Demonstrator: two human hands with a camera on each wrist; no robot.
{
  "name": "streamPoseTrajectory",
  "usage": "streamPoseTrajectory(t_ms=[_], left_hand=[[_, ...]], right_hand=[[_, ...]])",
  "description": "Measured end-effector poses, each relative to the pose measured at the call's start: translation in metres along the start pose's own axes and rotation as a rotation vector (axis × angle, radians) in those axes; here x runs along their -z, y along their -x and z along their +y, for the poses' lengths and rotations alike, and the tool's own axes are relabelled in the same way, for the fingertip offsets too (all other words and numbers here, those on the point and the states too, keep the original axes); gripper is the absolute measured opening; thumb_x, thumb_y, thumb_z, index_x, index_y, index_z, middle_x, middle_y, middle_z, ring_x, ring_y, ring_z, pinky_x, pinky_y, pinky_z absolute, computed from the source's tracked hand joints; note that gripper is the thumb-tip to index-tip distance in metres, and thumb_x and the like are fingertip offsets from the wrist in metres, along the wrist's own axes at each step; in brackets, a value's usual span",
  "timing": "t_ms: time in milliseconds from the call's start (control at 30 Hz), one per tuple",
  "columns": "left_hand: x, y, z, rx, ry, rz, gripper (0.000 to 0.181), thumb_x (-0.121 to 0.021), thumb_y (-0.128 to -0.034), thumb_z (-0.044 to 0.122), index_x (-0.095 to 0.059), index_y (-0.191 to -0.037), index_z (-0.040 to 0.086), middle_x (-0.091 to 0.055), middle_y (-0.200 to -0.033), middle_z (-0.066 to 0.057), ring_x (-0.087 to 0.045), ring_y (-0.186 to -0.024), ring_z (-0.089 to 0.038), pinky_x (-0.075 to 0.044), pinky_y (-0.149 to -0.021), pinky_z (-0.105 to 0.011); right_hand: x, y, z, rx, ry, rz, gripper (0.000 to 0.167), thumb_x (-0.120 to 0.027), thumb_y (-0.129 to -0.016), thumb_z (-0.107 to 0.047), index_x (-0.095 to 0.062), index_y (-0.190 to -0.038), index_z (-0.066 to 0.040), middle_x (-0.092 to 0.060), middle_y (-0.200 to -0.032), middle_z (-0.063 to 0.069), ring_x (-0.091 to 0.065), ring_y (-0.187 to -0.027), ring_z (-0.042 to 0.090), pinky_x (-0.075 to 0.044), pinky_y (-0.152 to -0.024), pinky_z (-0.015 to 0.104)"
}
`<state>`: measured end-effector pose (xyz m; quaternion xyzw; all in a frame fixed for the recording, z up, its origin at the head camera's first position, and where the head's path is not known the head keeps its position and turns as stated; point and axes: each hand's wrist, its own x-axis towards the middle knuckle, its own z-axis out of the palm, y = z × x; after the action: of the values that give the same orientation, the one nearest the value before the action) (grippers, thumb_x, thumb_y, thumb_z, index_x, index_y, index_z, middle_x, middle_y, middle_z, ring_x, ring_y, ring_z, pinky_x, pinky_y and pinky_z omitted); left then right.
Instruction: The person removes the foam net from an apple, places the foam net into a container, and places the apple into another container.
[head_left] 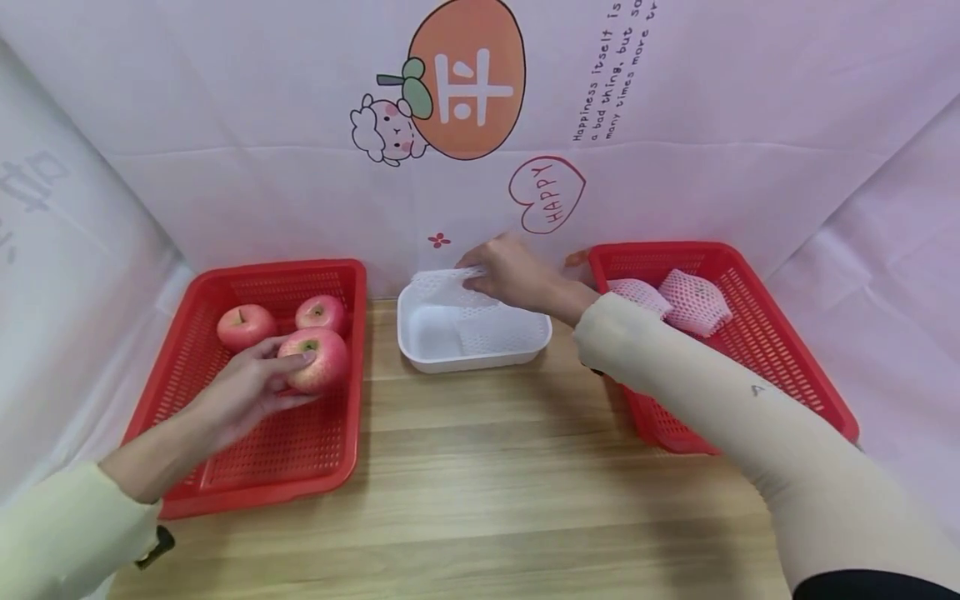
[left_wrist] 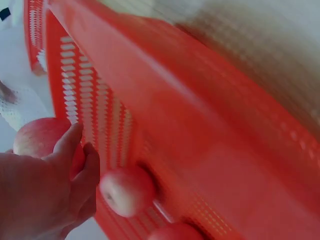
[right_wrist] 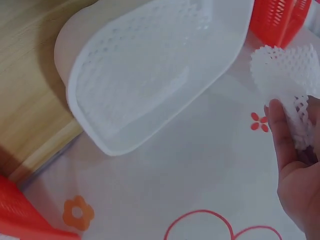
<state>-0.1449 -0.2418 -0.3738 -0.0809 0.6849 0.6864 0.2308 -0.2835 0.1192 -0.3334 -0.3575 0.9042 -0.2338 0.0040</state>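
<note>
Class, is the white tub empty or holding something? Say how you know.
Not empty: white foam netting lies inside the tub.

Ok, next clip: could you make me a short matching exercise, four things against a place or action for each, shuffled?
Things
1. Left hand
2. Right hand
3. White tub
4. Two pink-netted bundles

Places and actions
A. In the right red basket
B. Holds an apple
C. On the wooden table, between the two baskets
D. Holds a white foam net

Right pairs: 1-B, 2-D, 3-C, 4-A
</note>
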Motion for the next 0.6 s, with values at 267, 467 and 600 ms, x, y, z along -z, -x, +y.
streamPoseTrajectory(t_ms=[267,467,600], left_hand=[[0.017,-0.02,0.001,0.096,0.024,-0.027,0.08,-0.054,-0.1118,0.026,-0.002,-0.166,-0.001,-0.027,-0.16,-0.012,-0.046,-0.132,-0.021,-0.055,-0.108,-0.047],[0.025,-0.033,-0.002,0.147,0.028,-0.037,0.067,-0.051,-0.1126,0.025,-0.013,-0.162,0.0,-0.032,-0.154,-0.009,-0.047,-0.131,-0.021,-0.051,-0.113,-0.049],[0.028,-0.04,-0.006,0.178,0.036,-0.045,0.049,-0.049,-0.1129,0.021,-0.025,-0.152,0.005,-0.027,-0.154,-0.01,-0.036,-0.141,-0.028,-0.048,-0.115,-0.052]], right_hand=[[-0.022,-0.018,0.004,-0.028,0.027,-0.088,0.032,-0.08,-0.094,-0.005,-0.077,-0.126,-0.003,-0.075,-0.127,0.014,-0.071,-0.117,0.03,-0.059,-0.101,0.039],[-0.038,-0.027,0.007,-0.06,0.065,-0.102,0.033,-0.08,-0.094,-0.005,-0.076,-0.127,-0.003,-0.075,-0.129,0.013,-0.07,-0.119,0.029,-0.057,-0.105,0.038],[-0.047,-0.032,0.007,-0.07,0.085,-0.123,0.034,-0.08,-0.094,-0.006,-0.076,-0.128,-0.003,-0.075,-0.129,0.013,-0.069,-0.12,0.029,-0.056,-0.107,0.038]])
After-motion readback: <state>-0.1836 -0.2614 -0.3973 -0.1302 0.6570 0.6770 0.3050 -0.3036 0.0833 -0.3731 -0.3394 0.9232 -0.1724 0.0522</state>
